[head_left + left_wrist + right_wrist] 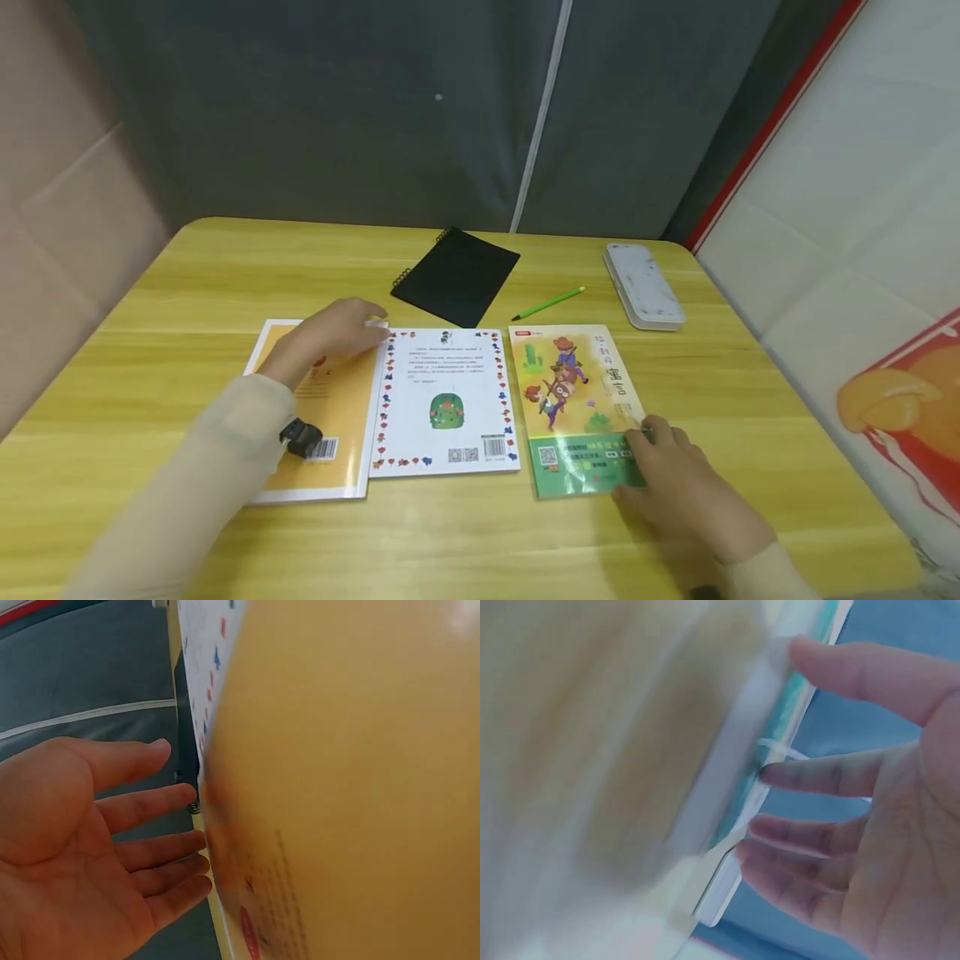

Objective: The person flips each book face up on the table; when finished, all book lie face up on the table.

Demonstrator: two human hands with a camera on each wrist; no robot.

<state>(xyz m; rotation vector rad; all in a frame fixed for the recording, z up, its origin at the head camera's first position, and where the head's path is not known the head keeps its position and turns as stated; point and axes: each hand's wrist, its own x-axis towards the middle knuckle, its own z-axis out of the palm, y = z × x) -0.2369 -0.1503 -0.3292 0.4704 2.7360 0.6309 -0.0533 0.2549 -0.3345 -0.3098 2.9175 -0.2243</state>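
Observation:
My left hand (333,337) is over the upper part of an orange book (330,417), its fingertips near the book's top right corner. In the left wrist view the fingers (154,851) are extended and hold nothing; whether they touch the cover I cannot tell. Beside the orange book lies a white book (450,375) with a decorated border and a green picture. My right hand (678,479) is at the lower right corner of a yellow and green illustrated book (585,408). Its fingers are spread, with the thumb near the book's bottom edge; contact is unclear.
Behind the books lie a black spiral notebook (457,279), a green pencil (549,303) and a white marbled case (645,287). They are all on a yellow wood-grain table (450,542). A dark grey curtain (337,125) hangs behind its far edge.

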